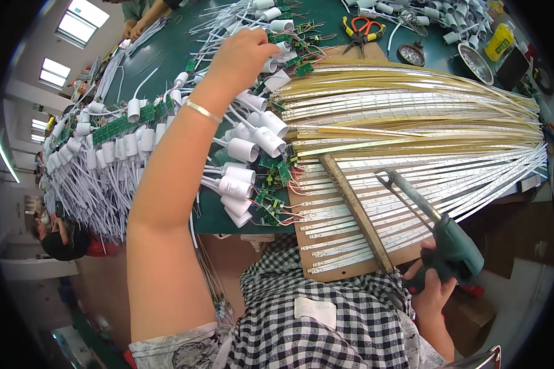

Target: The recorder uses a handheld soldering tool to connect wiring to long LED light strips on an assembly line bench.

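Note:
My left hand (243, 58) reaches over the far pile with its fingers curled down among white cylindrical lamp holders (269, 141). What the fingers pinch is hidden behind the hand. Green circuit boards (271, 206) with thin red and white wires hang from the holders. At the lower right my right hand (432, 286) is wrapped round the dark green handle of a soldering gun (455, 246). Its metal barrel points up and left over a fan of white LED strips (351, 212). These strips lie on a brown board (338, 267), with a wooden bar (357, 212) across them.
Orange-handled pliers (362, 35) lie beyond the strips, beside a wire coil on a stand (412, 52). A round metal dish (475, 64) and a yellow bottle (500, 40) stand at far right. More lamp holders (120, 147) crowd the left edge. Another person's hands (135, 27) work at far left.

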{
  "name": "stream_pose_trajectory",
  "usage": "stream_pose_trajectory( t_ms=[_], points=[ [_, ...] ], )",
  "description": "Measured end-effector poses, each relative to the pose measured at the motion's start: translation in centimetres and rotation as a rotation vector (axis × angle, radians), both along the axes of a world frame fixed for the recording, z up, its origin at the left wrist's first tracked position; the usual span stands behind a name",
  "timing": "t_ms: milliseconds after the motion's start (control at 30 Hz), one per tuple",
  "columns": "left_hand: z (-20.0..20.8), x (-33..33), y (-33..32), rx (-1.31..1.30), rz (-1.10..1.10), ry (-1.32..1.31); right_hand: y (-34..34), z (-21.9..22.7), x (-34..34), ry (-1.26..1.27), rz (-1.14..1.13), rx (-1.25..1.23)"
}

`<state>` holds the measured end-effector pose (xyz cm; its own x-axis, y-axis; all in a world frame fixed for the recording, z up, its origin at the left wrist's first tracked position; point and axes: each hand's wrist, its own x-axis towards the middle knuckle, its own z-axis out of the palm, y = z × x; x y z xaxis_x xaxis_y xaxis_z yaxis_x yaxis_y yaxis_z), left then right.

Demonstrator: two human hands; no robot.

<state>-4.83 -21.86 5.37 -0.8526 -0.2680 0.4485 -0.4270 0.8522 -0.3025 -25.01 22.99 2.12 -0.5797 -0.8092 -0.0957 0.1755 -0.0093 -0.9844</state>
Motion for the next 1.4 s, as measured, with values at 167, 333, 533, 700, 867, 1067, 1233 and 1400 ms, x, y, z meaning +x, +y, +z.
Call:
stream_pose_trajectory(
  t_ms=[167,333,533,700,867,1067,1233,1400],
  points=[
    [-0.7,-1.3,-2.2,-0.017,-0.055,-0.134,0.6,-0.3,-0.4,0.025,-0.065,-0.008],
    [1.3,2.6,-3.4,0.61,0.196,0.579,0.1,0.0,-0.5,-0.03,-0.093,-0.032],
    [4.7,11.1,-4.2,1.159,-0.178,1.583,0.1,0.2,0.3,-0.034,-0.055,-0.058],
    [7.9,13.8,0.4,0.889,0.046,1.211,0.5,-0.1,1.0,-0.06,-0.056,-0.016],
    [3.5,3.9,7.9,0.806,0.119,0.518,-0.3,0.6,2.1,-0.082,-0.014,-0.047],
    [0.4,1.7,7.2,1.169,0.115,0.432,0.7,0.9,2.4,-0.097,0.014,-0.082],
    [0.7,1.7,6.3,1.392,0.122,0.433,0.7,0.9,2.2,-0.107,-0.023,-0.025],
    [1.2,1.0,7.2,1.319,0.113,0.372,0.0,1.1,2.0,-0.097,0.029,-0.038]
  ],
)
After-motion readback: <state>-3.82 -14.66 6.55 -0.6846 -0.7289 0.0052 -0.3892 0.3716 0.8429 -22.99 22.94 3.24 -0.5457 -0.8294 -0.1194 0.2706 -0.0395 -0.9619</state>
